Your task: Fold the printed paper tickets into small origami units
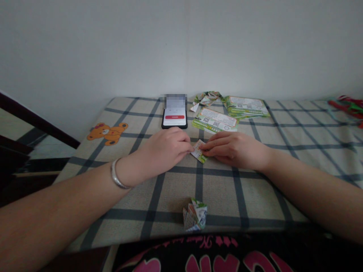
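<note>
Between my two hands a small folded piece of printed paper (200, 155), white and green, lies on the checked tablecloth. My left hand (170, 146) pinches its left edge, the fingers curled together. From the other side my right hand (236, 149) presses the paper's right part with its fingers held close together. Part of the paper is hidden under the right fingertips. Nearer to me, by the front edge of the table, stands a folded paper piece (195, 215) with several points, made of similar printed paper.
A phone (175, 118) with a lit screen lies behind my left hand. Beyond my right hand are a green-edged flyer (216, 119), a flyer stack (247, 106) and folded paper pieces (209, 98) near the wall. A bear sticker (107, 133) is at left, a blurred red-green object (350, 107) at far right.
</note>
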Demonstrator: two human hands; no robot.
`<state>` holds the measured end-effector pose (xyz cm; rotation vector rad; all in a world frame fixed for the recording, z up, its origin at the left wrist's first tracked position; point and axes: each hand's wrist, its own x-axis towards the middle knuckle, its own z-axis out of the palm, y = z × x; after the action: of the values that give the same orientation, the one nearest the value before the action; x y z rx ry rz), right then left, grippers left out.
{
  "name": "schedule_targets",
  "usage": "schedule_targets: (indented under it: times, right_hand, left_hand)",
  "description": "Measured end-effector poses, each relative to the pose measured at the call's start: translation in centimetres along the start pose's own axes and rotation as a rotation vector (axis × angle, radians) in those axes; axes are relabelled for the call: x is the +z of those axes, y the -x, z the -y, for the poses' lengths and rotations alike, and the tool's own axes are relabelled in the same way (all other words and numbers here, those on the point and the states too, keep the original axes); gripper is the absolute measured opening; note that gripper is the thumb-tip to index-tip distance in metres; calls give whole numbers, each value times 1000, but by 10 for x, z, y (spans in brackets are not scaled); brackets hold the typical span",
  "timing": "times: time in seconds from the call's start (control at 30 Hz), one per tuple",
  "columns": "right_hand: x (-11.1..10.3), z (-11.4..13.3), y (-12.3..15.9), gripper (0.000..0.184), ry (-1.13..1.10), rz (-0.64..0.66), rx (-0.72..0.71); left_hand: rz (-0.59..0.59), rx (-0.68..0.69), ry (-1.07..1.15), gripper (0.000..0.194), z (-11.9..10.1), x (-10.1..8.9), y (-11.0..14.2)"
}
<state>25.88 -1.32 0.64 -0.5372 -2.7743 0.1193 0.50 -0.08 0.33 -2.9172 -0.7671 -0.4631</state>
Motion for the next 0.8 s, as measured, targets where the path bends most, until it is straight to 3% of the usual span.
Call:
schedule_targets:
  times: [0.23,0.43,0.67,0.8]
  right_hand:
    - [-5,6,-4,23,63,26,-21]
    - [-4,8,-4,24,148,21,-37]
    - [-6,9,-3,21,253,120,39]
    - [-7,10,-4,20,270,131,62]
  left_hand:
    - [9,142,18,24,3,2,0]
    - [30,128,-15,29,0,5,2]
    - [48,122,-38,37,-4,4,1]
    - [102,144,-36,30,1,-2,1]
